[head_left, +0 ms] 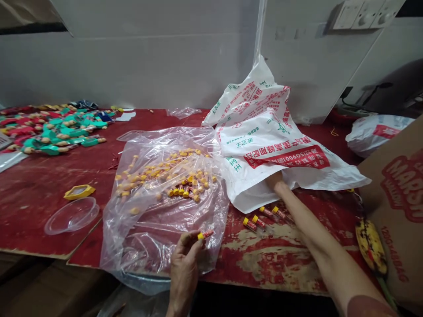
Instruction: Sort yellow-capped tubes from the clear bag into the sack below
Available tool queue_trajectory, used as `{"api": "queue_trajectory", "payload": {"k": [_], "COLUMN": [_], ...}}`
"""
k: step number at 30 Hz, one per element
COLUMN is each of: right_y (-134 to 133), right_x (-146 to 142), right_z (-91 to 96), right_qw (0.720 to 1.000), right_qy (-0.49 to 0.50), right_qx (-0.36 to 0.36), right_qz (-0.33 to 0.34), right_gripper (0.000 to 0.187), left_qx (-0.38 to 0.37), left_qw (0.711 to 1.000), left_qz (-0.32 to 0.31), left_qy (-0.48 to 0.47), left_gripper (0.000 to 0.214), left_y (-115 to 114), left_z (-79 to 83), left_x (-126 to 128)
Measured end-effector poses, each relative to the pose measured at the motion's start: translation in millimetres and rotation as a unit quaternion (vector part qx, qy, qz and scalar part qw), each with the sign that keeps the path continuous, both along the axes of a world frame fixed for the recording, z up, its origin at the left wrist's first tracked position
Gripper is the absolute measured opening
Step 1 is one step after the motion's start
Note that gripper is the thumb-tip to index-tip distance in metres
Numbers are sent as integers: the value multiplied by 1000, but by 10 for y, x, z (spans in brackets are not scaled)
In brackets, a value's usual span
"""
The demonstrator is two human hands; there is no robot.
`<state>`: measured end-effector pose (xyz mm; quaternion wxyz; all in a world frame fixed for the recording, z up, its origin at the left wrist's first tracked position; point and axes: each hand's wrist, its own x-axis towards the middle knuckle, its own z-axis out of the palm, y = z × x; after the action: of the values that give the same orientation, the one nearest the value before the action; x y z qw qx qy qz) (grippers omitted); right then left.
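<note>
At far left on the counter [29, 220]: a heap of green and red pieces [66, 127] with pale tan ends, reaching back toward the wall.
Yellow-rimmed piece [79, 192]: lying flat, just behind a clear round dish [73, 216].
Clear bag [148, 246]: spread over the middle of the counter; many small yellow-capped tubes [181, 192] show mostly through its film, gathered toward its far half.
Left hand [185, 259]: over the bag's near right part, fingers closed, thumb and forefinger pinching a single tube [208, 233] at its yellow cap; the red-patterned body points right.
Loose tubes [259, 221]: at least four, lying on worn red paint, near the mouth of the sack and between the two hands.
White sack [247, 193]: crumpled, printed in red and green, its mouth facing the near edge.
Right hand [275, 179]: reaching into the sack; fingers hidden, so their opening and any hold cannot be told.
Banana [372, 246]: dark-spotted, beside a brown carton [401, 211] with red lettering.
White plastic bag [373, 132]: behind the carton.
</note>
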<state>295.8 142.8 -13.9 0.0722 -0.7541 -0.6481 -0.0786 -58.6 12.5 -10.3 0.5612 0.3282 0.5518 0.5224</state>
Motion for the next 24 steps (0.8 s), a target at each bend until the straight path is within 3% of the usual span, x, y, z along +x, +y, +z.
{"api": "queue_trajectory", "payload": {"k": [4, 7, 9, 12, 16, 24], "right_y": [-483, -1063, -1447, -1837, -1973, -2035], "right_x": [-61, -313, -546, -872, -1055, -1035], "right_z": [123, 185, 194, 166, 96, 73], "right_qw": [999, 991, 955, 914, 910, 888], "right_qy": [6, 69, 211, 290, 303, 370], "right_qx": [-29, -30, -7, 15, 40, 43], "right_qz": [30, 113, 209, 284, 279, 268], "right_gripper": [26, 30, 31, 31, 32, 32], "left_qx": [-18, -25, -21, -19, -21, -2], "left_qw": [998, 996, 995, 992, 989, 983], "left_qz": [2, -12, -46, -75, -62, -54], "left_qy": [-53, -81, -88, -100, -131, -174], "left_gripper": [44, 43, 39, 37, 35, 32], "left_y": [-85, -143, -203, -306, -403, -448], "left_z": [-47, -52, -52, -64, -71, 9], "left_x": [211, 372, 476, 602, 664, 661]}}
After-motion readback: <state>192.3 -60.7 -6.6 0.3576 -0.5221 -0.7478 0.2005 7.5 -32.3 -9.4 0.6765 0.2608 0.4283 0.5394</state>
